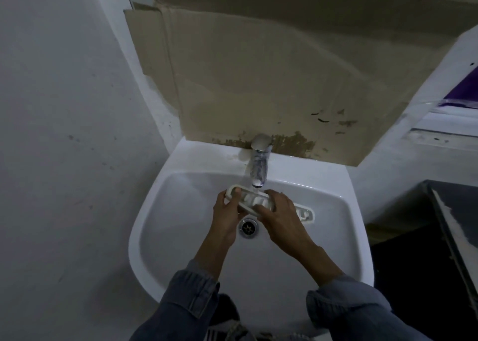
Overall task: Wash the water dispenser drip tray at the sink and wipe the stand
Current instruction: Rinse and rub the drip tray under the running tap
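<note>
**Ana:** Drip tray [249,200] first, since you asked where it is: held over the basin of the sink [181,237], just below the spout of the tap [258,164], and above the drain [248,227].

**Ben:** Start with the big things, though, all placed from the sink.

**Ana:** Behind the sink, a large sheet of cardboard [271,76] leans on the wall, stained dark along its lower edge where it meets the sink's back ledge. To the sink's left is a bare grey wall [64,133]. To its right, a dark surface [445,211] with a pale worn edge. The sink itself is white and rounded.

**Ben:** And the hands?

**Ana:** Both reach in from the front rim, with denim sleeves [191,296] pushed back at the wrists. The left hand [227,211] clamps the tray's left end, with the thumb hooked over the rim and the fingers curled beneath. The right hand [276,211] lies over the tray's right end, fingers close together and pressed onto its top and near edge.

**Ben:** Anything else in the basin?

**Ana:** A second white plastic piece [305,214], long and slotted, lies on the basin's right slope, just beside the right hand. Water seems to run from the spout onto the tray, though it is faint.
</note>
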